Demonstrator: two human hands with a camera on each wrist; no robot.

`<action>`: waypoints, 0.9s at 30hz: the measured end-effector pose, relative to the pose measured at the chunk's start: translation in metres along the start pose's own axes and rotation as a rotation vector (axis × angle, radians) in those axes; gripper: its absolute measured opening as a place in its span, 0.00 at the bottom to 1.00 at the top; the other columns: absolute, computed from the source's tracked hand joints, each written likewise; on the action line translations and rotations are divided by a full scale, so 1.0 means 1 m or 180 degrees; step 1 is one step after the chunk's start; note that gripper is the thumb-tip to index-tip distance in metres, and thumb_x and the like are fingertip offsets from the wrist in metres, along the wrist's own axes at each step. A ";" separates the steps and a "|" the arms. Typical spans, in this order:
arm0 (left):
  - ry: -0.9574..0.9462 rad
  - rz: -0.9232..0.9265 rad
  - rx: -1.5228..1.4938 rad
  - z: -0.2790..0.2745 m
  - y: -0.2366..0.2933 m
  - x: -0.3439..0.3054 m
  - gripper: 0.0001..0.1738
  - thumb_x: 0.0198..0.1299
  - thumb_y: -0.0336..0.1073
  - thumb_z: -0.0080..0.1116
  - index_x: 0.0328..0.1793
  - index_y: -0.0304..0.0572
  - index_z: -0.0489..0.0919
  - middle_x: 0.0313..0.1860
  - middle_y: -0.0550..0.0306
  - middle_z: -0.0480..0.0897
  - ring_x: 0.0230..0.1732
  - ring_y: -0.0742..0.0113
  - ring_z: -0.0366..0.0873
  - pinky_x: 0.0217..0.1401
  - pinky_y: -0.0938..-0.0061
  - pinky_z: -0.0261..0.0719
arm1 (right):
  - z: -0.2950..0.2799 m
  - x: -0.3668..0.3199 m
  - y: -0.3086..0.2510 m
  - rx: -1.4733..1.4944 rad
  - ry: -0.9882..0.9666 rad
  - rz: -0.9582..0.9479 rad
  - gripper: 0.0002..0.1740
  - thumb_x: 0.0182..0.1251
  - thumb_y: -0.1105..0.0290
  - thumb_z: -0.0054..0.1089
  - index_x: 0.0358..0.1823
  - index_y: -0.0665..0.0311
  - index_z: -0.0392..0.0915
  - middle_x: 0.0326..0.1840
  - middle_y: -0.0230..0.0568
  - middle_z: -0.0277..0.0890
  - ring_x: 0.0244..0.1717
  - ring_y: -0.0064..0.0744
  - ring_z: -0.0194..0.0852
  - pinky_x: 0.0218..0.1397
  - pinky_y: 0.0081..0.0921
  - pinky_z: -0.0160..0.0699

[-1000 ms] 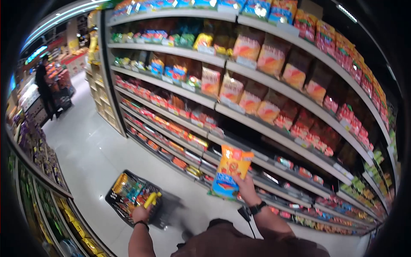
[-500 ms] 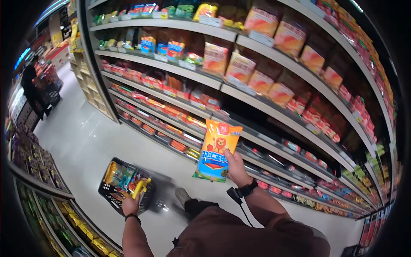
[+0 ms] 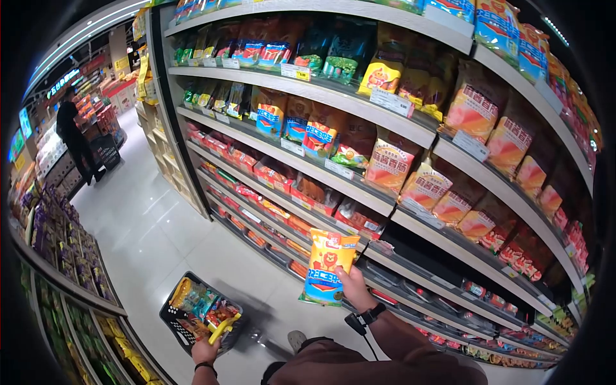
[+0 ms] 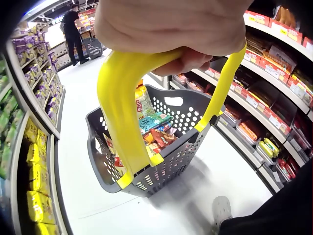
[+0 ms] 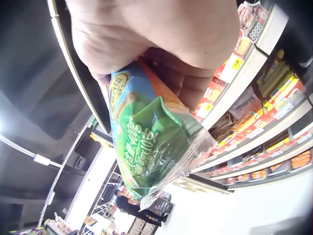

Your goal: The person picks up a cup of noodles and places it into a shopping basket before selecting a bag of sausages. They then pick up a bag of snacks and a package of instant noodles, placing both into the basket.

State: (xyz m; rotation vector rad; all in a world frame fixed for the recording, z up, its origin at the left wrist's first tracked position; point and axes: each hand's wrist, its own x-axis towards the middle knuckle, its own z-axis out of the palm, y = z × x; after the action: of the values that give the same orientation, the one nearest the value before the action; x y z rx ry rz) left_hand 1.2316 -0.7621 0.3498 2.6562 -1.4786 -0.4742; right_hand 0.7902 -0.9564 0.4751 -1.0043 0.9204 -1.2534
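Note:
My right hand [image 3: 354, 286] grips an orange and blue snack bag with a lion picture [image 3: 328, 266] by its side, holding it up in front of the shelves. Up close in the right wrist view, the bag's green lower end [image 5: 151, 147] points away from the palm, and the fingers curl round behind it. With my left hand [image 4: 171, 24] I hold the yellow handle [image 4: 122, 107] of a dark grey shopping basket [image 4: 166, 171]. Inside the basket lie several colourful packets [image 4: 156, 129], among them a teal one.
A tall shelf unit [image 3: 359, 173] full of packaged sausages and snack bags stands ahead and to the right. Lower shelves with yellow packs [image 4: 39, 181] line the left. Down the aisle a person in dark clothes [image 3: 72, 138] stands beside another basket [image 3: 106, 153].
The bag first turns its printed front more toward the head camera, and the view then swings to show more of the upper shelves. My left hand keeps its hold on the basket handle.

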 end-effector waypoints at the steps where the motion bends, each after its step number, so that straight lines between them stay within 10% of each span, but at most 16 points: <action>1: 0.0017 0.0024 0.0042 -0.001 -0.004 0.008 0.28 0.52 0.62 0.59 0.35 0.41 0.84 0.28 0.44 0.84 0.33 0.45 0.83 0.39 0.53 0.79 | 0.002 0.009 -0.001 -0.0238 -0.0064 0.0030 0.18 0.74 0.70 0.50 0.61 0.70 0.68 0.57 0.38 0.75 0.54 0.26 0.75 0.59 0.26 0.73; 14: 0.0072 0.0080 -0.0178 -0.024 -0.067 0.109 0.27 0.53 0.58 0.59 0.38 0.39 0.85 0.27 0.42 0.83 0.35 0.43 0.83 0.40 0.54 0.79 | 0.051 0.075 -0.037 -0.0897 0.0372 -0.0718 0.16 0.67 0.72 0.58 0.54 0.72 0.72 0.47 0.37 0.79 0.47 0.22 0.75 0.54 0.25 0.75; 19: -0.0811 -0.0135 0.0009 -0.068 -0.083 0.151 0.37 0.56 0.65 0.57 0.44 0.30 0.83 0.40 0.33 0.83 0.42 0.39 0.82 0.44 0.55 0.79 | 0.097 0.128 -0.090 -0.1273 0.0665 -0.1523 0.14 0.64 0.76 0.59 0.50 0.70 0.77 0.45 0.36 0.82 0.46 0.23 0.77 0.52 0.26 0.76; 27: -0.0621 0.0135 -0.0152 -0.097 -0.101 0.185 0.38 0.55 0.66 0.58 0.51 0.33 0.77 0.36 0.31 0.82 0.41 0.33 0.80 0.43 0.50 0.78 | 0.151 0.214 -0.154 -0.2511 0.1469 -0.2211 0.18 0.59 0.59 0.68 0.41 0.67 0.82 0.33 0.46 0.84 0.35 0.36 0.85 0.39 0.30 0.79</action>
State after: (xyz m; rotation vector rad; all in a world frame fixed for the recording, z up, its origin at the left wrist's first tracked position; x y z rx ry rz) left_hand 1.4333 -0.8720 0.3777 2.5995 -1.5475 -0.7746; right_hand 0.9072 -1.1620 0.6662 -1.7984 1.5691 -1.7907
